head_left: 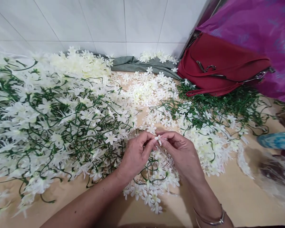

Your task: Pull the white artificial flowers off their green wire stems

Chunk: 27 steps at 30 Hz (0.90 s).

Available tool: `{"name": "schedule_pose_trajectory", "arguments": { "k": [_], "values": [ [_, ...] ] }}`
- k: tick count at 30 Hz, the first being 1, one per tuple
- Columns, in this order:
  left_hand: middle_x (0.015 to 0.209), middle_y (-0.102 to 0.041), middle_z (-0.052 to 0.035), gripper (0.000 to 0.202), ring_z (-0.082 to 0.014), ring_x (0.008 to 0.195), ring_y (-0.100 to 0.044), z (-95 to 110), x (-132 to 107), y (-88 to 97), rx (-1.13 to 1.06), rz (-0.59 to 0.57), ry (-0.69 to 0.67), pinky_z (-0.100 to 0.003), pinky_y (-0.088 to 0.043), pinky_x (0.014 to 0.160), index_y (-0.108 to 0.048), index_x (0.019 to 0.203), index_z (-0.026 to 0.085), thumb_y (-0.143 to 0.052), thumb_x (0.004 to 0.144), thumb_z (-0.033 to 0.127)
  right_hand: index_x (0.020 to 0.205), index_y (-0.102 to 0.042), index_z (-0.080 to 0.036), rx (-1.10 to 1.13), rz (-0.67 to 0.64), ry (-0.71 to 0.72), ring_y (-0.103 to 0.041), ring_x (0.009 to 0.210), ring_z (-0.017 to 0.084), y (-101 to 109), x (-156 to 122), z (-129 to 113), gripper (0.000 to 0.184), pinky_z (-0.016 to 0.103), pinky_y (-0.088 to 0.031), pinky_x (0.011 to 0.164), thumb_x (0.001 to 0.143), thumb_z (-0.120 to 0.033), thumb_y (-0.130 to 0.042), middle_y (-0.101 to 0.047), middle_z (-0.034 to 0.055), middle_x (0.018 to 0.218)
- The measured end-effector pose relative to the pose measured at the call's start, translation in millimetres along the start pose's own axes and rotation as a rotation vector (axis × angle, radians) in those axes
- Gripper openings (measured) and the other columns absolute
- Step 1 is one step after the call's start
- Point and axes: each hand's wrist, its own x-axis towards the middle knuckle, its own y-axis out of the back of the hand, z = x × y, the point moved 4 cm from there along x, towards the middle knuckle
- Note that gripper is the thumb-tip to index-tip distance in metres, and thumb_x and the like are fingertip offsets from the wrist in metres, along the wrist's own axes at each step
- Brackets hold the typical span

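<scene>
A small white artificial flower [158, 138] is pinched between the fingertips of my left hand [138, 151] and my right hand [182, 152], which meet over the middle of the table. Both hands are closed on it, and part of it is hidden by the fingers. Under and in front of my hands lies a heap of loose white blossoms [149, 193]. Left of my left hand spreads a large pile of white flowers on green stems [68, 126]. Beside my right hand is another heap of white petals [211, 148].
Green plastic stems [218, 107] lie tangled at the right, below a red handbag [225, 66] and a purple plastic bag [258, 25]. A grey cloth [130, 63] runs along the tiled wall [106, 20]. A blue-patterned item [275, 140] and clear plastic wrapping [277, 177] sit at the right edge.
</scene>
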Motion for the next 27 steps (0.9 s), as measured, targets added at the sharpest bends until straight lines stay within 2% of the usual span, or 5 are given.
{"name": "schedule_pose_trajectory", "arguments": {
  "k": [5, 12, 19, 22, 27],
  "values": [
    [0.085, -0.074, -0.0026, 0.014, -0.0163, 0.081, -0.072, 1, 1, -0.8, -0.091, 0.038, -0.018, -0.03, -0.056, 0.078, -0.064, 0.095, 0.019, -0.057, 0.102, 0.028, 0.088, -0.077, -0.025, 0.06, -0.01, 0.011, -0.071, 0.103, 0.021, -3, 1, -1, 0.013, 0.033, -0.056, 0.089, 0.084, -0.036, -0.082, -0.077, 0.0048, 0.11],
    [0.108, -0.078, -0.0053, 0.017, -0.0155, 0.092, -0.078, 17, 4, 10.9, -0.534, 0.242, -0.023, -0.032, -0.063, 0.088, -0.052, 0.121, 0.023, -0.054, 0.105, 0.027, 0.111, -0.074, -0.029, -0.031, 0.113, 0.197, -0.07, 0.113, 0.024, 6, -6, -22, 0.02, 0.044, -0.051, 0.106, 0.096, -0.042, -0.068, -0.077, 0.0058, 0.118],
    [0.118, -0.076, -0.0063, 0.017, -0.0163, 0.097, -0.079, 30, 3, 15.1, -0.616, 0.294, 0.01, -0.033, -0.065, 0.09, -0.047, 0.121, 0.026, -0.052, 0.106, 0.031, 0.118, -0.072, -0.028, -0.266, -0.252, 0.193, -0.07, 0.103, 0.024, -13, -12, -26, 0.04, 0.04, -0.057, 0.091, 0.081, -0.038, -0.084, -0.076, 0.0068, 0.119],
    [0.119, -0.076, -0.005, 0.015, -0.0162, 0.097, -0.079, 38, 1, 17.2, -0.619, 0.272, 0.01, -0.032, -0.065, 0.089, -0.048, 0.121, 0.028, -0.051, 0.106, 0.031, 0.102, -0.076, -0.026, -0.39, -0.321, 0.231, -0.071, 0.094, 0.021, -21, -15, -29, 0.013, 0.037, -0.055, 0.087, 0.092, -0.034, -0.071, -0.077, 0.005, 0.1],
    [0.114, -0.074, -0.0053, 0.018, -0.0171, 0.101, -0.077, 41, -3, 25.2, -0.402, 0.311, -0.052, -0.034, -0.063, 0.095, -0.052, 0.123, 0.025, -0.054, 0.105, 0.028, 0.086, -0.072, -0.024, -0.429, -0.445, 0.26, -0.067, 0.077, 0.018, -23, -21, -39, 0.029, 0.033, -0.052, 0.075, 0.104, -0.036, -0.052, -0.072, 0.0013, 0.078]
  ]
}}
